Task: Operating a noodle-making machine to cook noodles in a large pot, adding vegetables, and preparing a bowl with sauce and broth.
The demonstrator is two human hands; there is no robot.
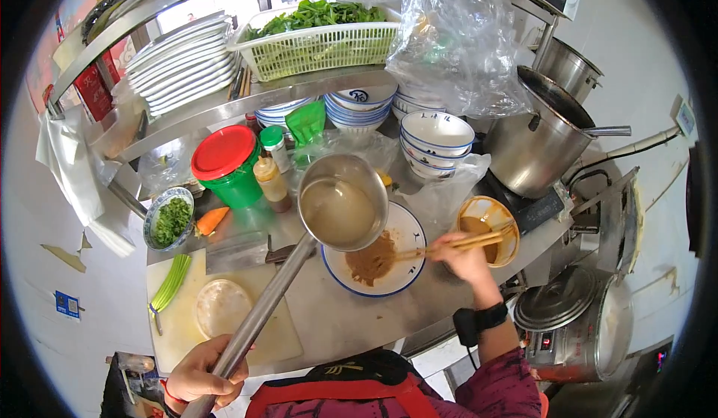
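My left hand (205, 373) grips the handle of a long-handled steel ladle (342, 205). Cloudy liquid fills part of its bowl, which hangs over the back left of a blue-rimmed white bowl (412, 221) and hides some of it. Inside that bowl lies a heap of brown powder (373, 258). My right hand (463, 258) holds wooden chopsticks (418, 253), their left ends at the powder. Their other ends reach over an orange-stained bowl (466, 205) of brown sauce, just beyond the hand. I cannot tell whether ladle and bowl touch.
A cleaver (235, 253) and bundled green stalks (174, 280) lie at a cutting board (280, 328). Behind stand a sauce bottle (273, 185) and a red-lidded green tub (235, 191). Stacked bowls (435, 132) and a tall steel pot (533, 143) stand right. A metal shelf (269, 95) crosses above.
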